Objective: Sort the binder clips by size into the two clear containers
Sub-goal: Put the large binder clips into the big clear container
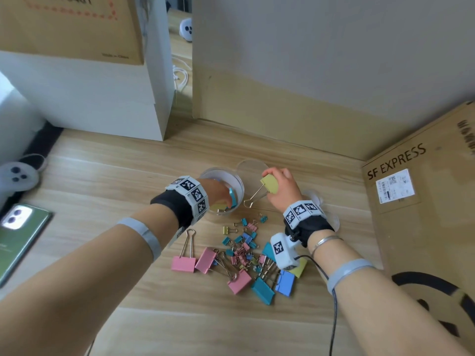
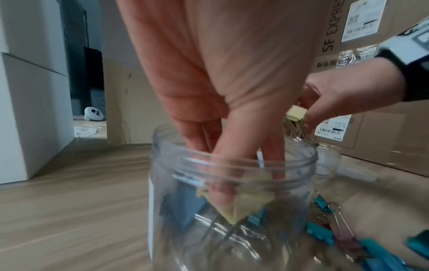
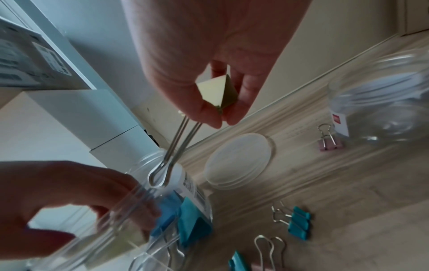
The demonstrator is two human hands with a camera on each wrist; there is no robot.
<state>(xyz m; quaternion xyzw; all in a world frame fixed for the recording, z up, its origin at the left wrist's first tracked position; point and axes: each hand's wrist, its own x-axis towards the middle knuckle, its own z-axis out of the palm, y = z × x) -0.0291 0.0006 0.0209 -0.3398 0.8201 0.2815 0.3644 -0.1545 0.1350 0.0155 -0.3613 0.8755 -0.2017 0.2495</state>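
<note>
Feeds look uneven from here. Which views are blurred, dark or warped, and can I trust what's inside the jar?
Head view: sharp in the middle, edges bowed, pile of binder clips clear. Left wrist view: floor smeared; left hand reaches into the clear jar, whose curved wall warps the clips inside. Right wrist view: dim, bluish; right hand shadowed, yet its yellow clip reads.

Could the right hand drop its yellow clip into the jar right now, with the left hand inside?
Probably not cleanly: the left hand fills much of the jar mouth, though the right hand holds the yellow clip beside it.
</note>
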